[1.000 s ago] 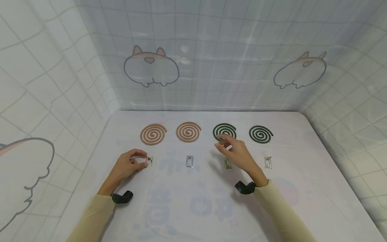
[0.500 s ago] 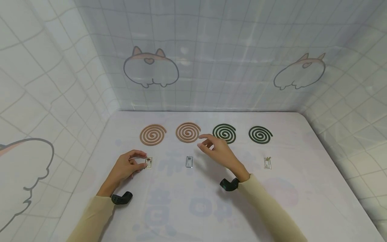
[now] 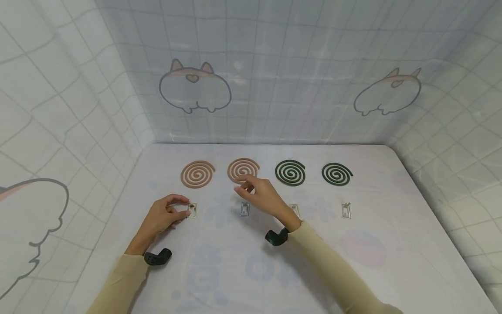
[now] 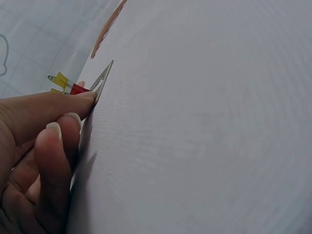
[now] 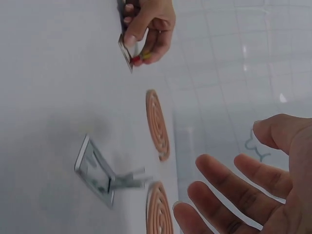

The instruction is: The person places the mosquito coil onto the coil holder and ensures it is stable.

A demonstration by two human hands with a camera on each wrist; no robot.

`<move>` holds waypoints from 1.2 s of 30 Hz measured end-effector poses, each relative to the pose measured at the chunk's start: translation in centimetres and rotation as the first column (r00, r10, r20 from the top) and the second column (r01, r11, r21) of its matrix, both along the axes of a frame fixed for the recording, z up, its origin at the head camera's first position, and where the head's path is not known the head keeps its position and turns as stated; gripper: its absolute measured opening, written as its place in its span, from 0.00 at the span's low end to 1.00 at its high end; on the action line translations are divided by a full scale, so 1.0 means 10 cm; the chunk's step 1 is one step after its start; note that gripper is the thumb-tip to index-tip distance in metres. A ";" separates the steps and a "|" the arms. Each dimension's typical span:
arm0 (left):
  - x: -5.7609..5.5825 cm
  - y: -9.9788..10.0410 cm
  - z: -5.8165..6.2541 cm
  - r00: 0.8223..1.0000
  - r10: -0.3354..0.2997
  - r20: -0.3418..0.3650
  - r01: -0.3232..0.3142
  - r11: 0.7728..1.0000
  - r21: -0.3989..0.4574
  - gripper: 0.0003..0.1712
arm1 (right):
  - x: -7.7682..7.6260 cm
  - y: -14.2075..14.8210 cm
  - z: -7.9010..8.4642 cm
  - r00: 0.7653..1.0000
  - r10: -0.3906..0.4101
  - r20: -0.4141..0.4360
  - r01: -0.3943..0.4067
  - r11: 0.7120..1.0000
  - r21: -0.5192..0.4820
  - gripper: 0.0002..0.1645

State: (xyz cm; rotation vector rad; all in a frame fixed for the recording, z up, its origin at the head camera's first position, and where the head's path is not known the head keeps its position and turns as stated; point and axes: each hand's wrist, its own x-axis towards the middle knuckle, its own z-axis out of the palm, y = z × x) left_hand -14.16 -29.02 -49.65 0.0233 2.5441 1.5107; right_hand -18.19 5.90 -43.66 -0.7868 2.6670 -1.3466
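Note:
Between thumb and index finger, my left hand [image 3: 162, 213] pinches a small rectangular metal mosquito coil stand [image 3: 192, 210] lying on the table. In the left wrist view this stand [image 4: 104, 80] has a raised red and yellow prong beside the thumb. My right hand [image 3: 262, 195] hovers in the air, fingers loosely bent and holding nothing, near a silver stand [image 3: 245, 209]. That silver stand [image 5: 92, 170] shows its upright prong in the right wrist view. Behind, two brown mosquito coils [image 3: 197, 174] lie flat; my right fingertips overlap the near edge of the second coil [image 3: 243, 165].
Two dark green mosquito coils [image 3: 290, 173] continue the row to the right. Below them lie a gold stand [image 3: 295, 210], partly behind my right forearm, and another stand [image 3: 346, 211]. White tile-patterned curtain walls [image 3: 274, 87] enclose the table's back and sides.
My right hand has moved left, from over the nearer green coil and gold stand to beside the silver stand and second brown coil. The left hand stays on its stand.

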 end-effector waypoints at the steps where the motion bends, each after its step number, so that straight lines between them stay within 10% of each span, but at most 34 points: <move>1: 0.00 0.00 0.00 1.000 0.002 0.001 -0.002 1.000 0.004 0.26 | -0.01 -0.03 -0.01 1.000 0.008 0.002 -0.008 1.000 -0.004 0.24; 36: 0.00 0.02 -0.05 1.000 0.029 0.006 -0.029 0.999 0.045 0.27 | -0.14 -0.68 -0.14 0.994 0.072 0.081 -0.074 0.997 0.026 0.24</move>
